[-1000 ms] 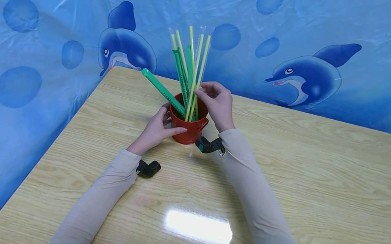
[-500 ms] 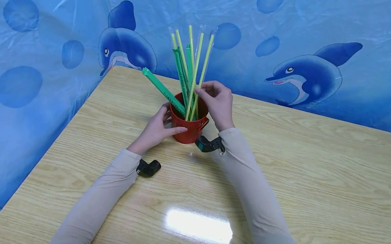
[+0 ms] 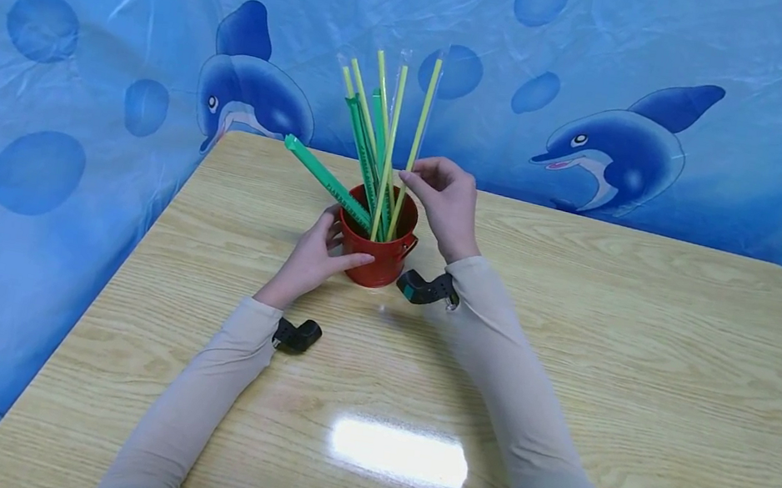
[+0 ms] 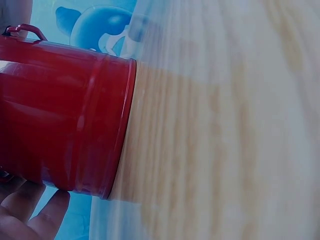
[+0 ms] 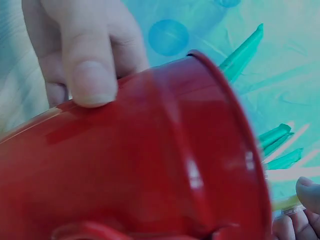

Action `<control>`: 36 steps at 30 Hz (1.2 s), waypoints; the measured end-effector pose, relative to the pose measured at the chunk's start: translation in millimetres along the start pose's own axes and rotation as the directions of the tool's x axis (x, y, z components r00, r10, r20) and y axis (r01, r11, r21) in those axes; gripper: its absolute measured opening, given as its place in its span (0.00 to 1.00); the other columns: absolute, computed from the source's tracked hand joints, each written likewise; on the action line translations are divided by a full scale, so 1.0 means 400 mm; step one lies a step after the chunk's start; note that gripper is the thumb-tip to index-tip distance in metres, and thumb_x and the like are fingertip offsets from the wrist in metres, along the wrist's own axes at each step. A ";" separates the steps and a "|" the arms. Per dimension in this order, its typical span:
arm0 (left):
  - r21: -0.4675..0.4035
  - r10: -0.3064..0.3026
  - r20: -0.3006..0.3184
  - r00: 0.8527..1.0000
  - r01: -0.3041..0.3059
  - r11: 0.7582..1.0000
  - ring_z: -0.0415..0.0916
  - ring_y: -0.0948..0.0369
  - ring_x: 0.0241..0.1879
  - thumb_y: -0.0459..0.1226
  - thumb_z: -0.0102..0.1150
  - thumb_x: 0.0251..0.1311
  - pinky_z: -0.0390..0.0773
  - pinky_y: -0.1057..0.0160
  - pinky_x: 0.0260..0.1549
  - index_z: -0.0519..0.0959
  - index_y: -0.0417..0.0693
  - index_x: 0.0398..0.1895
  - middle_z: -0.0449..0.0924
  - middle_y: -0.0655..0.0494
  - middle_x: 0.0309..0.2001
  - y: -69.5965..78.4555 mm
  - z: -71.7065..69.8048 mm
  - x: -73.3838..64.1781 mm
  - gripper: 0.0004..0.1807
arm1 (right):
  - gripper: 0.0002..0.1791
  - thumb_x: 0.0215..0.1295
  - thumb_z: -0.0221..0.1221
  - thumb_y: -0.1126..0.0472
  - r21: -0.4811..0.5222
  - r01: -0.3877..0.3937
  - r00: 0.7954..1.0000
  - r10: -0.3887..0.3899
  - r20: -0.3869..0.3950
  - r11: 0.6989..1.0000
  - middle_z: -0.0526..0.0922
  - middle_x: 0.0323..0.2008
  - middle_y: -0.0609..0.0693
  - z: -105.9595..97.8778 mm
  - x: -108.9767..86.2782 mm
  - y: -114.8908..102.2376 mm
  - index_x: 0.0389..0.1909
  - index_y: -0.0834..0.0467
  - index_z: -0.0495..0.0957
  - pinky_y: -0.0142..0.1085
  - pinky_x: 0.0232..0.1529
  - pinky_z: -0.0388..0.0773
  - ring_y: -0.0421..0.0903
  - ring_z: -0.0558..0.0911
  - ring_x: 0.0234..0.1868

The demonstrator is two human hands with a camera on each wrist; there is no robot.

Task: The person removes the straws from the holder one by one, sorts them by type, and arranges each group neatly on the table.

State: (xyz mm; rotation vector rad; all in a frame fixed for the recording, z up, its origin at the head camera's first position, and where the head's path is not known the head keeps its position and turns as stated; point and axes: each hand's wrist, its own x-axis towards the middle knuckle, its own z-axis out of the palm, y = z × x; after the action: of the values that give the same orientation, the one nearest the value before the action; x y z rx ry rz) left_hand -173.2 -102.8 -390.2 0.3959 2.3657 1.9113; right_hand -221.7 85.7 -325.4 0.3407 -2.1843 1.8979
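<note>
A small red metal bucket (image 3: 375, 269) stands upright on the table. My left hand (image 3: 308, 264) grips its left side, thumb across the front and fingers behind. In the right wrist view the left thumb (image 5: 92, 82) lies against the red wall. Between thumb and fingertips my right hand (image 3: 448, 206) pinches a yellow drinking straw (image 3: 423, 118) in a clear wrapper, above the bucket's right rim; its lower end is inside the bucket. Several other yellow straws (image 3: 395, 122) and several long green-wrapped sticks (image 3: 321, 175) lean in the bucket. Their lower ends are mostly hidden.
The wood-grain table (image 3: 610, 353) extends around the bucket, with a bright light reflection near its front. Behind hangs a blue sheet (image 3: 472, 3) printed with dolphins. Black wrist cameras (image 3: 297, 336) are worn on both sleeves.
My right hand has moved slightly right and up with the pinched straw, whose top now leans further right, apart from the neighbouring straw. The left hand and bucket have stayed in place.
</note>
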 end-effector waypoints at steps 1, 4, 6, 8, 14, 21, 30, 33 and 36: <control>-0.001 0.001 0.000 1.000 -0.001 1.000 0.59 0.51 0.66 0.32 0.66 0.55 0.64 0.55 0.63 0.50 0.41 0.71 0.58 0.45 0.68 0.000 0.000 0.000 0.45 | 0.10 0.60 0.63 0.64 0.005 0.003 1.000 -0.003 -0.004 1.000 0.81 0.32 0.52 -0.003 0.000 -0.003 0.38 0.68 0.80 0.35 0.42 0.78 0.46 0.78 0.36; -0.002 0.001 0.000 1.000 -0.001 1.000 0.59 0.51 0.66 0.32 0.66 0.55 0.64 0.55 0.62 0.50 0.41 0.71 0.58 0.45 0.68 0.000 0.000 0.000 0.45 | 0.09 0.60 0.64 0.64 0.026 0.009 1.000 -0.008 -0.018 1.000 0.80 0.31 0.50 -0.012 -0.002 -0.011 0.37 0.66 0.80 0.35 0.41 0.77 0.45 0.78 0.35; -0.002 0.002 0.003 1.000 -0.002 1.000 0.59 0.51 0.66 0.32 0.66 0.55 0.64 0.55 0.62 0.50 0.41 0.71 0.59 0.44 0.67 -0.001 0.001 0.001 0.44 | 0.09 0.60 0.64 0.64 0.044 0.017 1.000 -0.016 -0.024 0.999 0.80 0.30 0.49 -0.018 -0.005 -0.019 0.37 0.66 0.80 0.34 0.41 0.76 0.45 0.78 0.35; 0.000 0.002 0.002 1.000 -0.002 1.000 0.59 0.52 0.66 0.33 0.66 0.55 0.65 0.56 0.62 0.50 0.42 0.71 0.59 0.45 0.67 -0.003 0.000 0.001 0.44 | 0.09 0.60 0.64 0.65 0.054 0.030 0.999 -0.029 -0.029 0.998 0.80 0.29 0.47 -0.025 -0.007 -0.027 0.37 0.67 0.80 0.34 0.41 0.76 0.45 0.77 0.34; 0.005 -0.002 0.002 1.000 0.002 1.000 0.59 0.52 0.66 0.34 0.66 0.55 0.65 0.56 0.62 0.50 0.43 0.71 0.59 0.45 0.67 -0.006 -0.001 0.003 0.44 | 0.10 0.60 0.63 0.66 0.074 0.064 0.997 -0.061 -0.042 0.995 0.80 0.29 0.45 -0.043 -0.013 -0.045 0.38 0.70 0.79 0.39 0.42 0.76 0.44 0.77 0.33; -0.006 -0.007 0.007 1.000 0.007 1.000 0.59 0.52 0.66 0.33 0.66 0.56 0.64 0.56 0.62 0.50 0.42 0.71 0.59 0.45 0.67 0.002 -0.001 0.000 0.44 | 0.09 0.59 0.64 0.67 0.102 0.095 0.994 -0.089 -0.062 0.990 0.81 0.30 0.48 -0.061 -0.021 -0.071 0.37 0.69 0.79 0.37 0.42 0.78 0.46 0.78 0.34; -0.016 -0.012 0.008 1.000 0.012 1.000 0.59 0.53 0.67 0.33 0.66 0.55 0.64 0.56 0.63 0.50 0.42 0.71 0.59 0.44 0.67 -0.001 -0.001 0.001 0.45 | 0.04 0.59 0.64 0.67 0.148 0.110 0.992 -0.100 -0.077 0.983 0.82 0.30 0.51 -0.079 -0.037 -0.119 0.34 0.64 0.81 0.37 0.42 0.78 0.47 0.79 0.33; -0.016 -0.010 0.008 1.000 0.010 1.000 0.59 0.53 0.66 0.33 0.65 0.56 0.64 0.56 0.63 0.50 0.42 0.71 0.60 0.44 0.67 -0.001 -0.001 0.001 0.44 | 0.06 0.59 0.63 0.67 0.157 0.142 0.988 -0.130 -0.084 0.977 0.82 0.31 0.51 -0.084 -0.041 -0.131 0.35 0.66 0.80 0.37 0.42 0.78 0.47 0.79 0.33; -0.013 -0.003 0.009 1.000 0.003 1.000 0.59 0.53 0.66 0.32 0.65 0.56 0.64 0.56 0.63 0.50 0.42 0.71 0.60 0.44 0.67 0.000 -0.001 0.000 0.44 | 0.06 0.59 0.63 0.68 0.160 0.183 0.981 -0.171 -0.089 0.970 0.82 0.31 0.51 -0.090 -0.046 -0.140 0.35 0.67 0.80 0.38 0.41 0.79 0.48 0.79 0.33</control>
State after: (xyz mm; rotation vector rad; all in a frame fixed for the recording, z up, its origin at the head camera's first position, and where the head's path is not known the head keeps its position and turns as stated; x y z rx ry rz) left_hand -173.4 -103.0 -390.0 0.3989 2.3450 1.9184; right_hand -185.6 114.2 -274.0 0.4694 -1.8832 1.9652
